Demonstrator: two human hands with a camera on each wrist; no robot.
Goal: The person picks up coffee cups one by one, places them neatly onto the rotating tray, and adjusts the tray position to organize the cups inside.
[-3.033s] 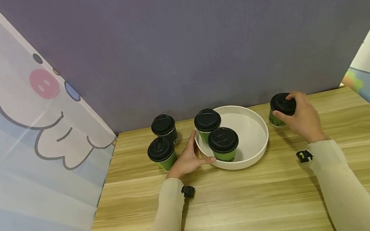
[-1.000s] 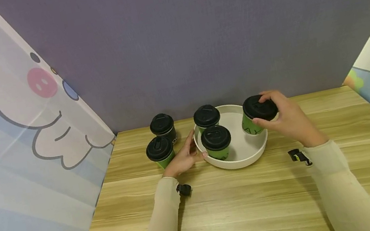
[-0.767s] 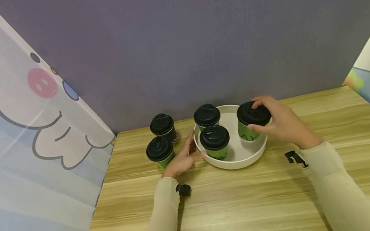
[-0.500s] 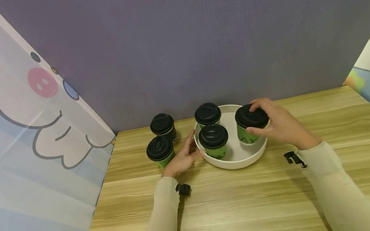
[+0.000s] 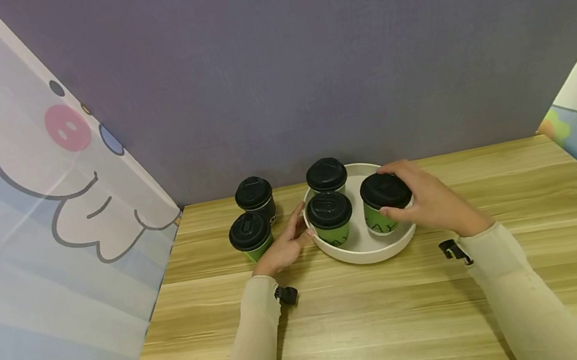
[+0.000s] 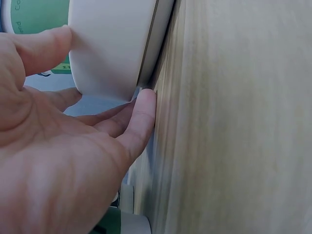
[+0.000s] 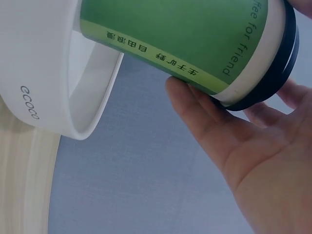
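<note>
My right hand (image 5: 427,197) grips a green paper coffee cup (image 5: 380,218) by its black lid, thumb on the near side and fingers behind. The cup is upright inside the round white tray (image 5: 371,255); whether its base touches the tray floor I cannot tell. In the right wrist view the green cup (image 7: 175,39) shows printed writing beside the tray wall (image 7: 39,73). My left hand (image 5: 284,251) lies against the tray's left side, thumb and fingers spread and touching the wall (image 6: 112,48). Two lidded cups stand in the tray's left part, a front cup (image 5: 331,217) and a back cup (image 5: 327,174).
Left of the tray, a green cup (image 5: 251,236) and a dark cup (image 5: 255,199) with black lids stand on the wooden table (image 5: 372,326). A grey panel (image 5: 302,61) rises along the table's back edge. Cartoon-printed curtains (image 5: 6,255) hang at both sides.
My right hand has carried its cup from the table right of the tray leftward into the tray. The front cup in the tray has shifted left. The left hand stays at the tray's side.
</note>
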